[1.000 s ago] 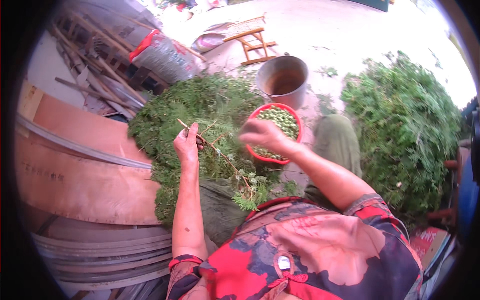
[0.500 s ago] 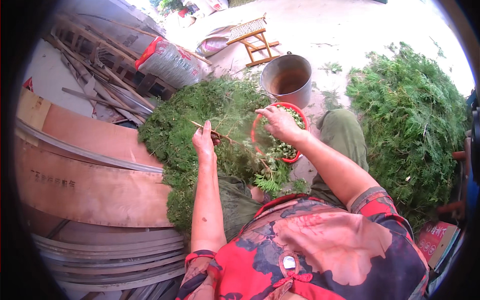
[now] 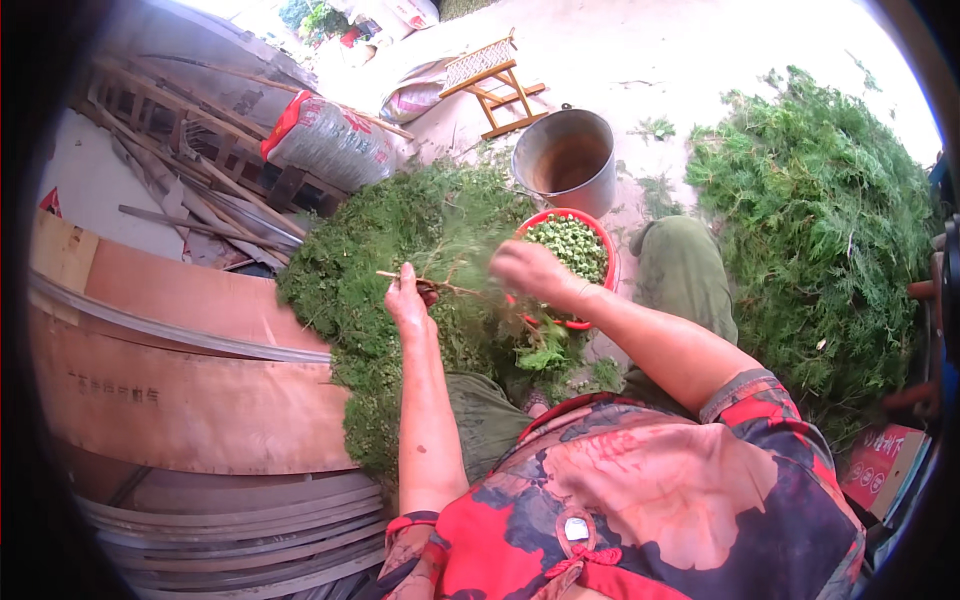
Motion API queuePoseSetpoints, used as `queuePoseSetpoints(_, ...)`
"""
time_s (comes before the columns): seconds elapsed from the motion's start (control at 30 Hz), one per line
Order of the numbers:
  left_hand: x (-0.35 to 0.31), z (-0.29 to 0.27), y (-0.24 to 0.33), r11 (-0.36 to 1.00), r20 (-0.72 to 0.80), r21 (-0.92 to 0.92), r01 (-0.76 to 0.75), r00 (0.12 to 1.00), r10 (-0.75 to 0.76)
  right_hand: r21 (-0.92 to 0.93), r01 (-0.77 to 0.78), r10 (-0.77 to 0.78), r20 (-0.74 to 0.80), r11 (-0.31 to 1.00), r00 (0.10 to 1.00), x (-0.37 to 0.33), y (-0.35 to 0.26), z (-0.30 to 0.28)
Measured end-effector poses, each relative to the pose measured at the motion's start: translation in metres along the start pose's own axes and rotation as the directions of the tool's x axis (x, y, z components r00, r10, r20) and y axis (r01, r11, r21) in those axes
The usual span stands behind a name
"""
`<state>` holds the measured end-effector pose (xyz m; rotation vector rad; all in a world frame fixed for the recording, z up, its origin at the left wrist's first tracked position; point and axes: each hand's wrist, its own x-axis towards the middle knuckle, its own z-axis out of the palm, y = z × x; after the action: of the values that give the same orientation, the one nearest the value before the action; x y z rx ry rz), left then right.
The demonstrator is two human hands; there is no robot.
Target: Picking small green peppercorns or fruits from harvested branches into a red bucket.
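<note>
My left hand [image 3: 408,298] is closed round the woody stem of a leafy evergreen branch [image 3: 458,289]. The stem's bare end sticks out to the left past my thumb, while its green sprays hang to the right. My right hand [image 3: 535,272] is beside those sprays, over the left side of a red basin [image 3: 612,258]. Motion smears its fingers, so I cannot make out whether they grip anything. Small pale-green seed cones [image 3: 568,245] fill much of the basin, and my right hand and forearm hide part of it.
A metal bucket [image 3: 604,188] stands just beyond the basin. Cut greenery [image 3: 370,235] is heaped under and left of my hands; another pile [image 3: 810,240] lies at the right. Farther off are a folding stool [image 3: 495,88] and a stuffed sack [image 3: 335,142]. Curved wooden boards [image 3: 200,400] fill the left.
My right hand has moved left and slightly down, toward the branch, uncovering more of the cones in the basin. My left hand keeps its hold, and the stem lies a little flatter.
</note>
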<state>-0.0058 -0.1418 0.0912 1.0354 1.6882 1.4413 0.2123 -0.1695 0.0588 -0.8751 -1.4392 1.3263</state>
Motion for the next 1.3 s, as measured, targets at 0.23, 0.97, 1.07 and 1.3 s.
queuePoseSetpoints(0.23,0.006,-0.009,-0.001,0.985,0.050,-0.171,-0.034,0.998,0.044,-0.599,0.284,-0.325,0.041,0.749,0.945,0.025,0.022,-0.029)
queuePoseSetpoints(0.97,0.013,0.004,-0.008,0.953,0.126,-0.297,0.051,0.992,-0.014,-0.616,0.151,-0.383,-0.264,0.773,0.885,0.039,0.056,-0.036)
queuePoseSetpoints(1.07,0.011,0.008,-0.008,0.946,0.178,-0.319,0.061,0.984,-0.003,-0.022,-0.174,0.175,0.179,0.985,0.968,0.025,0.009,-0.026)
queuePoseSetpoints(1.3,0.037,0.024,-0.024,0.881,0.084,-0.441,0.171,0.985,-0.149,-0.206,-0.041,0.115,0.359,0.978,0.926,0.013,0.024,0.002)
